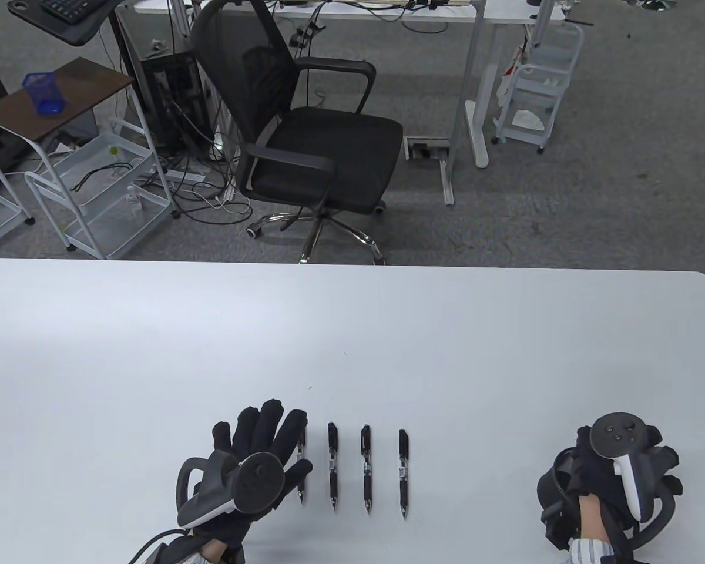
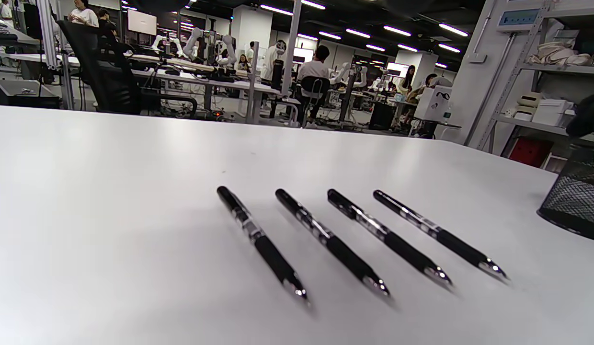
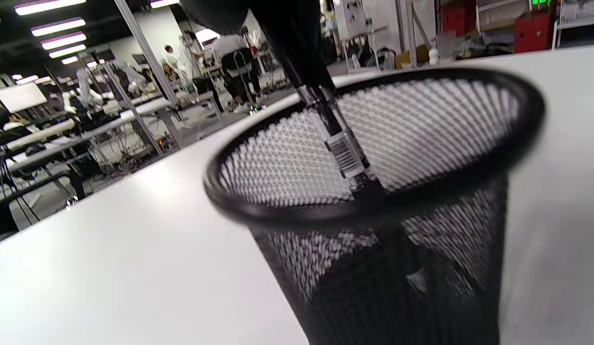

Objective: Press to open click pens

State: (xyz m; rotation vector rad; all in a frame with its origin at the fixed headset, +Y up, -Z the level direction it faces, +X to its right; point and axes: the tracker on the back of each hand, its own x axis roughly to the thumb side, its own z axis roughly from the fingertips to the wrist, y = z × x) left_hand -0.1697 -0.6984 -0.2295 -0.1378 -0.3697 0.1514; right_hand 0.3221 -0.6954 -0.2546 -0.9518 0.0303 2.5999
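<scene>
4 pens side by side, lower centre of table; left hand just left of them; mesh cup w/ pen inside, lower right.

Five pens, one mesh cup

Left hand flat, fingers spread forward, right hand curled downward, fingers tucked under

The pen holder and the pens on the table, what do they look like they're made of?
Pen holder: likely black-coated metal mesh, judging by its fine see-through lattice and solid rim. Pens: probably plastic, with a clear glossy barrel, matte black grip and shiny metallic tip.
</scene>
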